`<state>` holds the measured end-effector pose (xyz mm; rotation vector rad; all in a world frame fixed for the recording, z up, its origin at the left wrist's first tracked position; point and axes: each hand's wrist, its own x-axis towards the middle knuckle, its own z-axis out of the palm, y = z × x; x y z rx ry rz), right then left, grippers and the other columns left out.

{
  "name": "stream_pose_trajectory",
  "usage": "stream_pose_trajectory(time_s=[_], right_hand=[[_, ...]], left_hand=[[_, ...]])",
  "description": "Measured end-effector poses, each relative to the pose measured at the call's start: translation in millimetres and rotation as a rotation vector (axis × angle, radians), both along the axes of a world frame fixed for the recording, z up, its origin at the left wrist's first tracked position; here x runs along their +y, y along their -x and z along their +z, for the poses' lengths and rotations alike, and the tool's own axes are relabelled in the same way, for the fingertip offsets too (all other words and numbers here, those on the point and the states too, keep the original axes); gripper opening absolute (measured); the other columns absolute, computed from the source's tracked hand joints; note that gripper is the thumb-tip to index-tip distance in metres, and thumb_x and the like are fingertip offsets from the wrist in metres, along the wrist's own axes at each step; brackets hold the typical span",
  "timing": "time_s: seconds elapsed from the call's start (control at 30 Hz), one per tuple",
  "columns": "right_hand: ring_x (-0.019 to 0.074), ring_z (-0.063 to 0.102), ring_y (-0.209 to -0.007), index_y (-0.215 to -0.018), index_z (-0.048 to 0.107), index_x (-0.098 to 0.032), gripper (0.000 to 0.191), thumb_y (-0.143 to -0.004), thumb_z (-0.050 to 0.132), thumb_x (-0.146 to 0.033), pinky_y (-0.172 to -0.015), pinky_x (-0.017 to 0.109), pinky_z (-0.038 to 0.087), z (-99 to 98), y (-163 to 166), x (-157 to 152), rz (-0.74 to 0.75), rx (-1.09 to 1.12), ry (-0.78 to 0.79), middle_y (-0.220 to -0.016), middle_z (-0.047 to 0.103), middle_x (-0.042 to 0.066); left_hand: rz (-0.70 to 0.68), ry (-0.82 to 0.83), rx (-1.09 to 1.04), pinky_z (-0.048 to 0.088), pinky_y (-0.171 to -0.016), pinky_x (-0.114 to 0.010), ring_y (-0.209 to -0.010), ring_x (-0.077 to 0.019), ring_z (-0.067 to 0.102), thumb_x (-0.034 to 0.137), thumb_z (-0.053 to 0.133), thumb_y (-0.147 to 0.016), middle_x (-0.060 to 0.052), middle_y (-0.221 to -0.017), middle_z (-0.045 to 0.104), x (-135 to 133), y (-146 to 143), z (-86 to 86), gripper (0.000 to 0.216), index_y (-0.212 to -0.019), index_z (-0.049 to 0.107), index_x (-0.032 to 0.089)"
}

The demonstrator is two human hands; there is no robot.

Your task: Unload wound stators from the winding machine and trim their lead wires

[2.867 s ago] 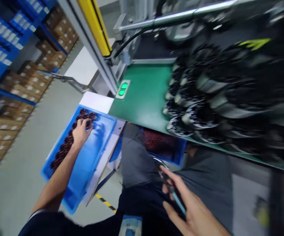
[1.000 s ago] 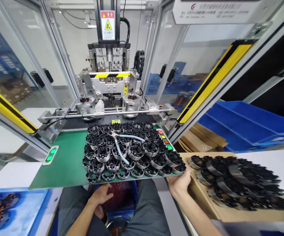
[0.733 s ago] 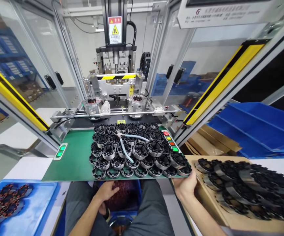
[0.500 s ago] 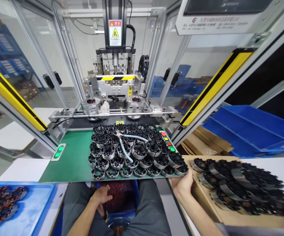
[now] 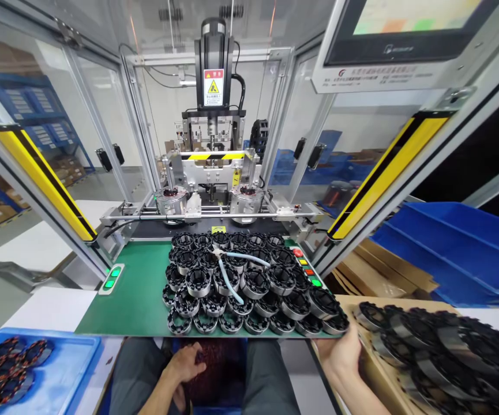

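Observation:
Several black-and-silver stator cores [image 5: 255,282] are stacked in rows on a green worktop [image 5: 141,288]. Pliers with pale blue handles [image 5: 232,285] lie spread on top of the stack. My right hand [image 5: 340,351] is at the worktop's front right corner, right by the endmost core; its fingers are hidden under the edge and behind that core. Below the front edge, over my lap, my left hand [image 5: 186,363] hangs with loosely bent fingers somewhat apart and nothing visible in them.
A press machine [image 5: 212,144] stands behind the worktop, two metal fixtures [image 5: 246,202] at its base. Green buttons [image 5: 111,279] sit left, a red button [image 5: 297,252] right. Wound cores lie in a blue tray [image 5: 63,357]; more cores fill a cardboard box [image 5: 361,346] at right.
My view has tilted up, so the scene sits lower and more of the screen shows. Both hands stay near the same places; the left fingers look slightly more curled.

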<state>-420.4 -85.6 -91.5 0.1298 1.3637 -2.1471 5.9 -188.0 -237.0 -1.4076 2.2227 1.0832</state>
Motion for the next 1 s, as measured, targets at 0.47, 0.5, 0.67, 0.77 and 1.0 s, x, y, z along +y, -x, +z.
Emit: stream_pose_trajectory(time_s=[0.47,0.5,0.67,0.77,1.0], right_hand=[[0.0437,0.087,-0.111,-0.095,0.079,-0.034,0.054,-0.056,0.091,-0.071,-0.089,0.064,0.078,2.0,-1.0,2.3,0.009,0.013,0.003,-0.113,0.093,0.007],[0.045,0.086,-0.113,-0.093,0.079,-0.035,0.054,-0.055,0.092,-0.072,-0.089,0.066,0.078,2.8,-1.0,2.5,0.007,0.008,-0.002,-0.114,0.093,0.008],[0.0475,0.084,-0.118,-0.088,0.077,-0.039,0.055,-0.048,0.094,-0.073,-0.091,0.067,0.079,9.0,-2.7,3.1,-0.027,-0.012,-0.053,-0.115,0.093,0.01],[0.048,0.084,-0.12,-0.09,0.078,-0.04,0.055,-0.049,0.093,-0.073,-0.093,0.069,0.078,11.5,-4.2,3.3,-0.035,-0.016,-0.058,-0.116,0.093,0.009],[0.0483,0.086,-0.119,-0.101,0.081,-0.042,0.058,-0.051,0.094,-0.07,-0.095,0.069,0.078,16.9,-6.4,3.7,0.002,-0.036,-0.035,-0.115,0.094,0.007]], left_hand=[[-0.031,-0.066,-0.031,0.05,-0.139,-0.057,-0.159,-0.0355,0.07,0.051,0.082,-0.112,-0.015,-0.161,0.078,-4.1,4.0,-8.1,0.066,-0.169,0.068,0.022],[-0.036,-0.069,-0.028,0.05,-0.139,-0.056,-0.16,-0.0351,0.069,0.05,0.083,-0.112,-0.015,-0.162,0.077,-4.5,5.0,-6.8,0.064,-0.169,0.068,0.023],[-0.051,-0.065,-0.03,0.052,-0.138,-0.057,-0.156,-0.0341,0.071,0.044,0.082,-0.114,-0.015,-0.158,0.078,-5.2,9.6,0.5,0.059,-0.167,0.069,0.022],[-0.05,-0.065,-0.038,0.053,-0.138,-0.056,-0.154,-0.0332,0.073,0.044,0.081,-0.115,-0.015,-0.159,0.078,-4.8,10.3,3.3,0.057,-0.167,0.07,0.024],[-0.058,-0.078,-0.013,0.049,-0.143,-0.058,-0.164,-0.0344,0.067,0.044,0.081,-0.115,-0.015,-0.17,0.073,-6.3,10.8,6.6,0.059,-0.168,0.069,0.022]])
